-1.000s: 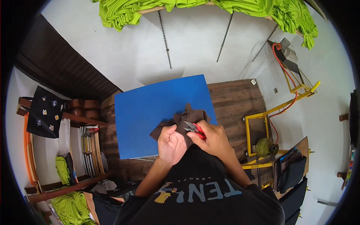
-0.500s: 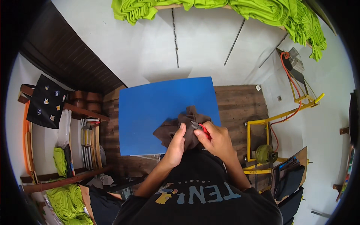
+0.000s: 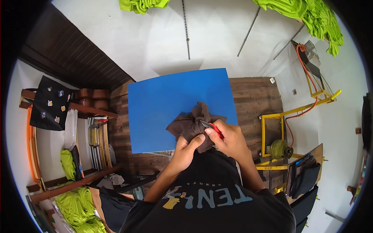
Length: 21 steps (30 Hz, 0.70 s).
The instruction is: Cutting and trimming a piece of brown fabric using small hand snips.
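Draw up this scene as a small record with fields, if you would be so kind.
Left grip: holds bunched dark-brown cloth, fingers partly hidden
Right grip: closed on small red-handled metal snips
Blades: pointing up and left, over the cloth
Surface beyond: flat blue rectangular tabletop; contact with cloth unclear
Right side: yellow metal frame, round olive-green tank
Left side: hanging black fabric bag with small pictures

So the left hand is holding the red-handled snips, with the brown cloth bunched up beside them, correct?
Not quite, it's the wrong hand: the head view shows the red-handled snips in the right hand, not the left hand. The brown cloth is bunched up beside them, as you say.
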Available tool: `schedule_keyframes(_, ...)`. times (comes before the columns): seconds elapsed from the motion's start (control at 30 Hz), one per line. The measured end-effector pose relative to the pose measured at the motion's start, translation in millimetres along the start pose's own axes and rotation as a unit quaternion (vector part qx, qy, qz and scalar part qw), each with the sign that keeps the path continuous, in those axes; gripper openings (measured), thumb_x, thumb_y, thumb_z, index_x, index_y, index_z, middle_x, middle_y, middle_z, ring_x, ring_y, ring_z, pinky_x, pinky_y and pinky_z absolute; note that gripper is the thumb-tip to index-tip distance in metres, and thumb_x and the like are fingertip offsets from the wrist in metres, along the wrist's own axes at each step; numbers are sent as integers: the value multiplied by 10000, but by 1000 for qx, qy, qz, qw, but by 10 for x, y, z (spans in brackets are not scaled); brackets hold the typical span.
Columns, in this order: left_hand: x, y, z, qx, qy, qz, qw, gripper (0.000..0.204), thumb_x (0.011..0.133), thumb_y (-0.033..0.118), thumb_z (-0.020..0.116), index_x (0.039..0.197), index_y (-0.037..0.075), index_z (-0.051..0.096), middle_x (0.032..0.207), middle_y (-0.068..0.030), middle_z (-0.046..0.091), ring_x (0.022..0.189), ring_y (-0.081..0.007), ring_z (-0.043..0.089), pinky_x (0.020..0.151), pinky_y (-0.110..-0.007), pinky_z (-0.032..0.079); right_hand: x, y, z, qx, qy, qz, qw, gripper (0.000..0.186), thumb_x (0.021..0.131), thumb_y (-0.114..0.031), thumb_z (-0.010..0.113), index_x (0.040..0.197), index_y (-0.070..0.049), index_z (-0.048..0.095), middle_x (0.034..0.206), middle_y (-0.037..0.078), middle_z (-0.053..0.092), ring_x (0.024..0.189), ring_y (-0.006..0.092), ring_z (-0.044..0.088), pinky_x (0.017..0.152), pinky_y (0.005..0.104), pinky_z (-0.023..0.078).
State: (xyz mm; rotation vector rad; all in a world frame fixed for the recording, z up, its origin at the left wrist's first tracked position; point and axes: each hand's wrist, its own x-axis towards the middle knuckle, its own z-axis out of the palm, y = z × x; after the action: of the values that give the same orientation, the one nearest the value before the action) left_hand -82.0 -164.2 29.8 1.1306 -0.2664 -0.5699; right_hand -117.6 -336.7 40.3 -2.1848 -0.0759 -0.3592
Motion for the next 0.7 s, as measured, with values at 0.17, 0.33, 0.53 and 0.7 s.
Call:
schedule_keyframes(0.17,25,3,-41,-124,27,-27,992,258,998,122,548,1200,-8,641,1115,-31,663,1027,-90,595,909,-262,452,32,-86,105,6,13,11,1000,305,932,-279,686,807,-36,550,606,138,566,525,312,584,482,387,433)
schedule_keyframes(0.33,32,77,-154,-156,18,-12,988,261,979,103,545,1191,-13,643,1114,-46,662,1035,-100,601,910,-265,458,99,-167,225,3,33,-7,999,311,932,-291,687,809,-37,557,611,136,577,524,310,583,483,386,441)
schedule_keyframes(0.53,-22,164,-313,-187,-8,-20,982,343,959,140,540,1254,-30,582,1151,-80,648,1045,-142,618,915,-294,477,188,-301,259,-34,29,-24,999,310,924,-300,695,820,-39,565,621,131,595,533,308,604,477,384,446)
schedule_keyframes(0.7,-7,149,-413,-281,-60,-16,958,433,995,242,472,1324,-35,524,1230,-126,625,1129,-220,606,1005,-366,451,269,-434,253,-53,32,-39,997,296,906,-297,715,839,-41,582,623,130,600,524,301,601,466,382,439)
